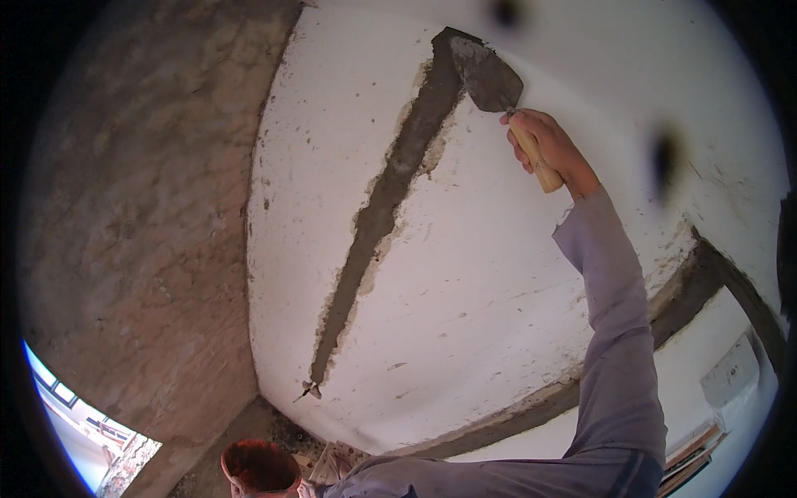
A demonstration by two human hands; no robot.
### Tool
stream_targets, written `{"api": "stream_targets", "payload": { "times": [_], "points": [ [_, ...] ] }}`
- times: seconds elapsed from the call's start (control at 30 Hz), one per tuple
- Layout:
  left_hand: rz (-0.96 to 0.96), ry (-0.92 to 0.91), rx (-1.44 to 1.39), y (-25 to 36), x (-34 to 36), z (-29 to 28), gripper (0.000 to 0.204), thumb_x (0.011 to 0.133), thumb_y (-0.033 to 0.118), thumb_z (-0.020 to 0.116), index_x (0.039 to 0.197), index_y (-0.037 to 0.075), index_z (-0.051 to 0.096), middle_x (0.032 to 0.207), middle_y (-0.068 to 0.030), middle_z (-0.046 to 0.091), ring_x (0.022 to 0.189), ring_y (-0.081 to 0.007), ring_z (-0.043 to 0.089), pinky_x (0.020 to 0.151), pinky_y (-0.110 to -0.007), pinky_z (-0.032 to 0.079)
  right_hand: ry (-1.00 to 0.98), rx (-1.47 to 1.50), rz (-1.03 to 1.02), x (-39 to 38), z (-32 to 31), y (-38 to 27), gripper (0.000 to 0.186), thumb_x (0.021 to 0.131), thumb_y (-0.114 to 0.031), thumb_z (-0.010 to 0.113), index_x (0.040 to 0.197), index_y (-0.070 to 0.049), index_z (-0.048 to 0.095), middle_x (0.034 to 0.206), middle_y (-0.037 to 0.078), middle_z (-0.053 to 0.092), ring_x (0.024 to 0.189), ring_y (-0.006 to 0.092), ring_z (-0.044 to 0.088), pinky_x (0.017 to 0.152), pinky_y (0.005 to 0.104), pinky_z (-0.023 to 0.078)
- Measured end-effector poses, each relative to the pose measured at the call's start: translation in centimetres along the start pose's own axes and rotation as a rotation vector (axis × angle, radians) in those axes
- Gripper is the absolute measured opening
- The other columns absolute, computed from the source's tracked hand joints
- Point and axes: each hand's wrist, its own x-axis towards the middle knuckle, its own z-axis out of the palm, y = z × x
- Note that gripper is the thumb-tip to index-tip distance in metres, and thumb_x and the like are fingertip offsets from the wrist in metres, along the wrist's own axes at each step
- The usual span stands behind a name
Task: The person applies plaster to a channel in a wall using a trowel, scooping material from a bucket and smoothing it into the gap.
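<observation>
My right hand [548,143] is closed around the wooden handle of a pointed masonry trowel [491,81], raised high at the upper right of centre. The trowel's grey, smeared blade lies against the white wall at the top end of a dark mortar strip [383,207]. This strip runs slantwise down the wall, with rough, chipped edges. Low in the view is a reddish-brown bowl [235,479] with a dark inside. Beside its rim, a small part of my left hand [307,490] shows, seemingly gripping it; most of that hand is cut off by the lower edge.
Short wire ends [310,390] stick out at the strip's lower end. A rough brown wall [149,183] meets the white wall [498,274] at a corner on the left. Another grey mortar band [523,415] crosses behind my right arm. A bright opening [87,423] lies at lower left.
</observation>
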Motion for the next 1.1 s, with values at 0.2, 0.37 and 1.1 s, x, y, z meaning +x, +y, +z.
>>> {"api": "stream_targets", "payload": {
  "times": [0.2,0.37,1.1],
  "points": [
    [0.009,-0.006,0.005,0.3,0.0,-0.5,0.057,0.089,0.044,0.059,0.121,-0.003,0.057,0.112,-0.0125,0.061,0.097,-0.0239,0.056,0.084,-0.037,0.047,0.125,0.068,0.073,-3.9,0.4,0.5,0.038,0.093,-0.034,0.044,0.107,0.0,0.053,0.07,0.003,0.05,0.046,0.0098,0.046,0.038,0.0265,0.039],
    [0.005,0.001,0.01,0.4,0.1,-1.1,0.057,0.089,0.044,0.06,0.122,-0.003,0.057,0.112,-0.0126,0.061,0.097,-0.0239,0.056,0.084,-0.037,0.047,0.072,0.074,0.09,-6.4,3.2,0.3,0.038,0.094,-0.033,0.042,0.11,0.001,0.052,0.071,0.003,0.049,0.045,0.0096,0.045,0.037,0.0264,0.039],
    [0.026,0.021,0.014,0.9,-0.4,-2.4,0.056,0.089,0.042,0.06,0.122,-0.003,0.056,0.113,-0.0134,0.061,0.097,-0.0241,0.056,0.084,-0.037,0.047,0.024,0.099,0.089,-5.8,3.8,0.9,0.04,0.094,-0.036,0.044,0.107,0.001,0.053,0.07,0.003,0.05,0.047,0.0105,0.048,0.038,0.0271,0.041]
  ]
}}
